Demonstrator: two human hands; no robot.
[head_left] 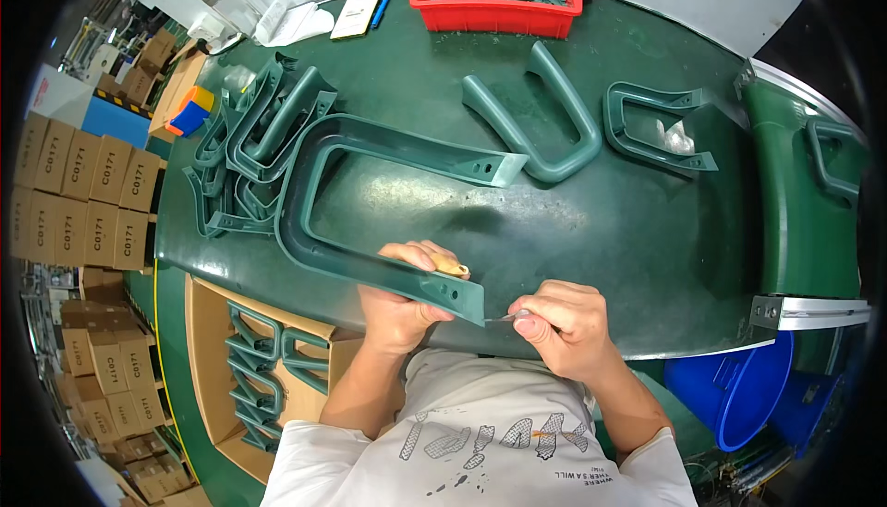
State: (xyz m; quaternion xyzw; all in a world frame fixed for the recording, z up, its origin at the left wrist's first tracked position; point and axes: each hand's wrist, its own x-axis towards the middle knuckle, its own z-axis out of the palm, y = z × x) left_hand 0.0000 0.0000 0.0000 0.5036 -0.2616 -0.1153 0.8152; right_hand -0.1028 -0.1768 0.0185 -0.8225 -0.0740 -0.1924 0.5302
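My left hand point(404, 305) is closed round the lower arm of a green U-shaped plastic handle point(294, 216), near its end. Something yellowish point(450, 266), perhaps a finger cover, shows at its fingertips. The handle lies tilted, its far arm reaching out over the table. In my right hand point(564, 327) I pinch a thin metal blade-like tool point(500, 318). Its tip is at the corner of the handle's near end; whether it touches is too small to tell. Most of the tool is hidden by my fingers.
Green handles point(277, 128) are piled at the left; two more point(554, 128) point(658, 128) lie to the right. A red bin point(494, 19) of small green pieces stands at the back. A cardboard box point(211, 368) holds handles. Right are a green conveyor point(785, 220) and a blue bin point(730, 391).
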